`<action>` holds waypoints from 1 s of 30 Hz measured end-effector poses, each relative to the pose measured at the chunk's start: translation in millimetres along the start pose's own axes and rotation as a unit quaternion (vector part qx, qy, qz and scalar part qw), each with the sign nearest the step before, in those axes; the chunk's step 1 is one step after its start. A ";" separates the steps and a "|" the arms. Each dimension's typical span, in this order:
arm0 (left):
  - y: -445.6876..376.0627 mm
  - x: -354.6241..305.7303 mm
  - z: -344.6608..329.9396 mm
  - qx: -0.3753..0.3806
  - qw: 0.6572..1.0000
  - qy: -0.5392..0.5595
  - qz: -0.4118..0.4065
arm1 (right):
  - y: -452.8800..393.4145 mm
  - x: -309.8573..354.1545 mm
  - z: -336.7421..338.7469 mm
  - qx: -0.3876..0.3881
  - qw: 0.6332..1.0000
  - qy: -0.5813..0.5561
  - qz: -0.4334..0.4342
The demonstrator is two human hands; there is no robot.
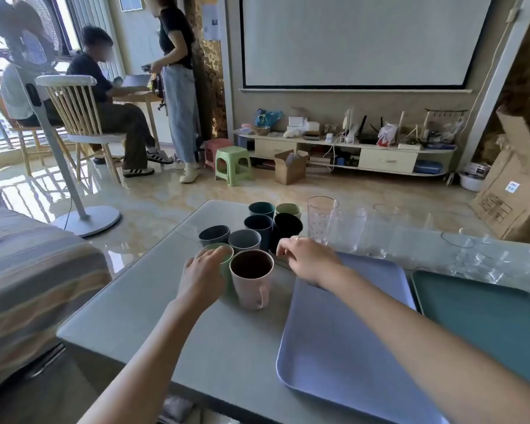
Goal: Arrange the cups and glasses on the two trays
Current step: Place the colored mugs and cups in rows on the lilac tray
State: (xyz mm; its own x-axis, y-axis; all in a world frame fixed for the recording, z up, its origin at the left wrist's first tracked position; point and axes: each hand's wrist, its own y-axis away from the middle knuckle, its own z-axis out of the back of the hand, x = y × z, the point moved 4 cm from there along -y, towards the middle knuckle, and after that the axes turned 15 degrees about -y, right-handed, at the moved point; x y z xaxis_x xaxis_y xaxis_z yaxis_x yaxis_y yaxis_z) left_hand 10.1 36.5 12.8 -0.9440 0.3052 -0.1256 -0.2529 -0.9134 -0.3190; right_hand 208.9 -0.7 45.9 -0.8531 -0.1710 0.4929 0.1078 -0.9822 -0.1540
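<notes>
Reaching over the cluster of cups, both hands sit at its near edge, and the coming move turns on which cup lies under which hand. The left hand [204,272] covers the near side of the light green cup [224,255], its fingers draped over the rim; whether they have closed round the wall I cannot tell, since the back of the hand hides them. The pink mug [253,281] stands upright just right of that cup, touching or nearly so, its handle turned toward the person.

The right hand [308,260] hovers with fingers loosely curled and holding nothing, its fingertips [283,249] close to the black cup [286,229] at the far right of the cluster. All the cups stand upright on the bench [153,304], mouths up, so a grasp from above or from the side both look open.

The lilac tray [343,338] lies directly under the right forearm, to the right of the cups, with the teal tray [484,325] beyond it further right; neither carries anything yet. The clear glasses [334,224] stand behind the trays. Judging from this, each cup must travel rightward and toward the person, and the right hand is nearer to both trays.
</notes>
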 end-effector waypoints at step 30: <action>-51.1 36.5 23.7 0.000 1.000 -0.003 0.030 | -88.4 -82.1 -24.5 -0.132 0.987 -0.030 -0.088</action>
State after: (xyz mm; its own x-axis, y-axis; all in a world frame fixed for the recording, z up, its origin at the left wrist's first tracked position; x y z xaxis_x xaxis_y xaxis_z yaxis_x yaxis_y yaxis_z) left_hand -16.5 88.0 46.7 -0.9587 0.2488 -0.1382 -0.1964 -0.9298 -0.3113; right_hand 256.9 102.1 -1.9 -0.8141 -0.0111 0.5806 -0.1829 -0.9441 -0.2744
